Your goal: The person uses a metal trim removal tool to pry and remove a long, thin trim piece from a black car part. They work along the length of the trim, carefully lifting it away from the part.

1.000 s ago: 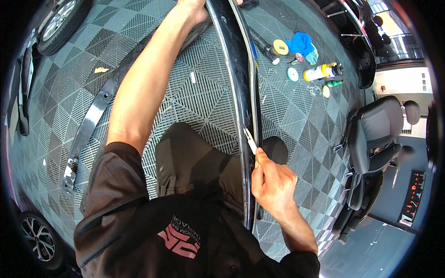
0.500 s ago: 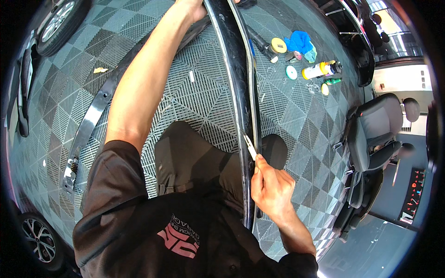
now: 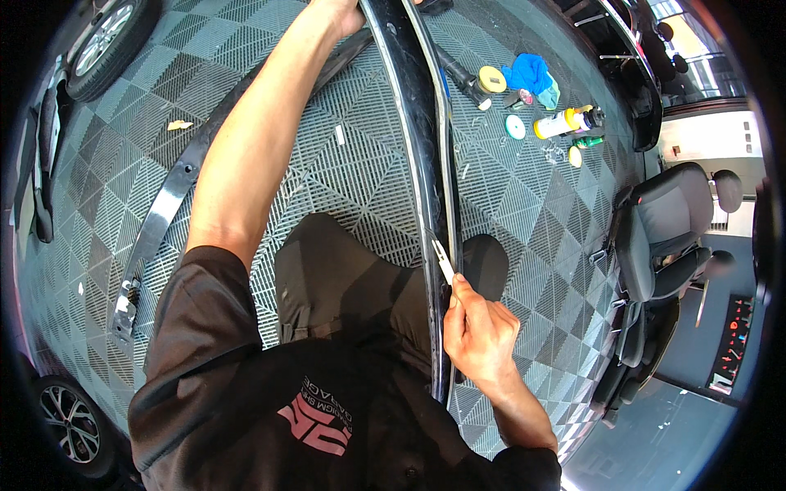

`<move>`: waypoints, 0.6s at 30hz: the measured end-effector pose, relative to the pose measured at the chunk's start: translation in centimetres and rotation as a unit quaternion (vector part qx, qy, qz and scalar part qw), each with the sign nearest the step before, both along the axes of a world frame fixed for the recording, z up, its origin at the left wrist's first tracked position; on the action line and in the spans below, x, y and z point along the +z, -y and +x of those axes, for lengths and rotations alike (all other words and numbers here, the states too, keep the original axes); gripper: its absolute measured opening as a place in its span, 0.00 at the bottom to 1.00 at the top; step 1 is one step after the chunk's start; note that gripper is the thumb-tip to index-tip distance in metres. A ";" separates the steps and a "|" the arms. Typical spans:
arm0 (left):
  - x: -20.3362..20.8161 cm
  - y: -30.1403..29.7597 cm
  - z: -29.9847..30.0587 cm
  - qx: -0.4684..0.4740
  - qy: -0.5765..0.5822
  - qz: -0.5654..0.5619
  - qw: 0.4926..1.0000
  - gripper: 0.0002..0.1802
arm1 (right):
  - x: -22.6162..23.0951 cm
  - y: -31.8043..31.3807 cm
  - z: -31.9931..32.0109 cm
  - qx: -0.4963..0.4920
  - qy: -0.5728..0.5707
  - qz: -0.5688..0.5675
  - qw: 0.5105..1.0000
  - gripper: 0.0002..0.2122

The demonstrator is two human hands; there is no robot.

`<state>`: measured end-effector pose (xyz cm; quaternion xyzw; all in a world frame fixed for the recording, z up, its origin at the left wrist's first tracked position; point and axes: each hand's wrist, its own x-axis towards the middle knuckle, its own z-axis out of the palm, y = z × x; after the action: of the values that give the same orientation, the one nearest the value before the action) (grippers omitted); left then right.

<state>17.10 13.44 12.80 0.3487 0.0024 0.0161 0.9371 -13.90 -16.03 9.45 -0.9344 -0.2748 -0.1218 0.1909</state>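
Note:
A long glossy black car trim panel (image 3: 419, 106) with pale edges runs from the top of the view down to my torso, over my right thigh. At the upper edge my left hand (image 3: 337, 15), partly cut off by the frame, is wrapped round its far end. My right hand (image 3: 481, 331) pinches a slim white-handled tool (image 3: 443, 260) with a narrow tip. That tip meets the panel's dark surface, or hovers just above it; I cannot tell which. The tool's exact kind does not show.
On the tiled floor at the right lie a polisher (image 3: 467, 80) with a yellow pad, a blue cloth (image 3: 529, 74), a yellow-and-white bottle (image 3: 558, 123) and a round green-rimmed pad (image 3: 515, 127). Another black trim strip (image 3: 168, 200) curves at left. Car seats (image 3: 667, 221) stand far right.

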 end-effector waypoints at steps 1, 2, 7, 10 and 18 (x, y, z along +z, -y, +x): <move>-0.1 0.0 0.0 0.000 -0.005 -0.005 1.000 0.47 | -0.1 0.0 0.0 0.001 0.000 0.003 1.000 0.14; -0.1 0.0 0.1 0.000 -0.009 -0.010 1.000 0.47 | 0.0 0.1 0.0 0.001 0.002 0.006 1.000 0.13; -0.2 -0.4 0.2 -0.015 0.002 -0.046 0.999 0.47 | 0.6 -0.2 -0.4 -0.014 -0.068 0.044 0.997 0.12; 0.0 -0.3 -0.2 -0.012 -0.003 -0.047 0.999 0.47 | -0.4 -0.5 -0.3 -0.023 -0.032 0.078 0.996 0.12; 0.0 -1.1 -0.1 -0.009 0.020 -0.018 1.000 0.47 | -1.7 -0.3 -0.7 -0.022 -0.021 0.145 0.989 0.12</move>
<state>16.98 14.54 12.84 0.3313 -0.0190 0.0145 0.9432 -14.61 -15.72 7.79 -0.9050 -0.2297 -0.1446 0.3276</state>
